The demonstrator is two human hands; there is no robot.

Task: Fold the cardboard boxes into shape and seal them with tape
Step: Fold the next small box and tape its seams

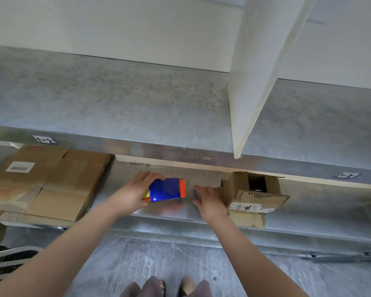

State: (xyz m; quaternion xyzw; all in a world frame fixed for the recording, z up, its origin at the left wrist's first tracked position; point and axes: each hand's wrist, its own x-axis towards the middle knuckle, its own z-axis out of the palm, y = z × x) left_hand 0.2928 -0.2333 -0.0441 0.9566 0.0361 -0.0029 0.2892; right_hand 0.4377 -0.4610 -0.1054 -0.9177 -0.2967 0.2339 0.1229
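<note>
From my feed, the biggest task item is the stack of flattened brown cardboard boxes [51, 185] lying at the left end of the lower shelf, well apart from both hands. The small brown cardboard box with open flaps and a white printed label [255, 194] stands to the right on the same shelf. The right hand [208, 202] is just beside its left flap, fingers spread straight and holding nothing; I cannot tell whether they touch. The left hand [135, 191] has its fingers curled round a glossy blue packet with an orange end [166, 189], held between the stack and the small box. Both shelves are dull galvanised metal: the upper metal shelf [116, 99] fills the middle of my view and the lower metal shelf [319, 202] sits beneath it. A white square post [255, 82] rises in front of a pale wall [116, 24], over a grey veined floor [159, 258]. I count two hands, two shelves, one standing box, one packet and two small blue-edged labels [45, 139] on the shelf edge; the sheets in the stack are too blurred to count.
</note>
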